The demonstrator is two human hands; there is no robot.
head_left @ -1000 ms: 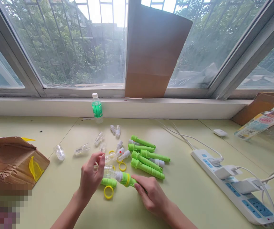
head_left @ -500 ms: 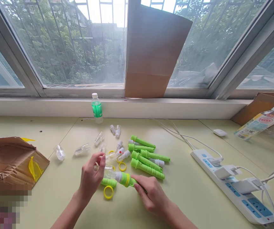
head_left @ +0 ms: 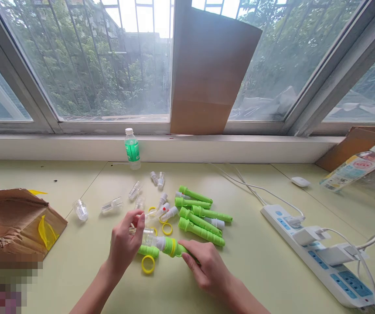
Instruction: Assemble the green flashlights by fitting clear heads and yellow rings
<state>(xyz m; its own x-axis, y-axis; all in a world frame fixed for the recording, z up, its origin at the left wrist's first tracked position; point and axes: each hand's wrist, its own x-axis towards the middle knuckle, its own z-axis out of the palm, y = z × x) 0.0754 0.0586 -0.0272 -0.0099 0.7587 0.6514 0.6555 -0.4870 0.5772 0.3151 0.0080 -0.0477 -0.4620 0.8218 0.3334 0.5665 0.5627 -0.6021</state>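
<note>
My right hand (head_left: 207, 266) grips the green handle of a small torch (head_left: 171, 247) with a yellow ring and a white collar. My left hand (head_left: 125, 242) pinches the clear plastic cap (head_left: 146, 235) at the torch's front end. Just behind lie several green handles (head_left: 200, 216) in a pile. A loose yellow ring (head_left: 148, 264) and a short green piece (head_left: 148, 250) rest on the table under my hands. Several clear caps (head_left: 112, 204) and white-tipped parts (head_left: 168, 213) are scattered towards the window.
A torn cardboard box (head_left: 14, 222) stands at the left. A green-labelled water bottle (head_left: 132, 149) stands by the window ledge. A white power strip (head_left: 318, 253) with plugs and cables runs along the right. Cardboard (head_left: 210, 74) leans on the window; a packet (head_left: 354, 168) lies far right.
</note>
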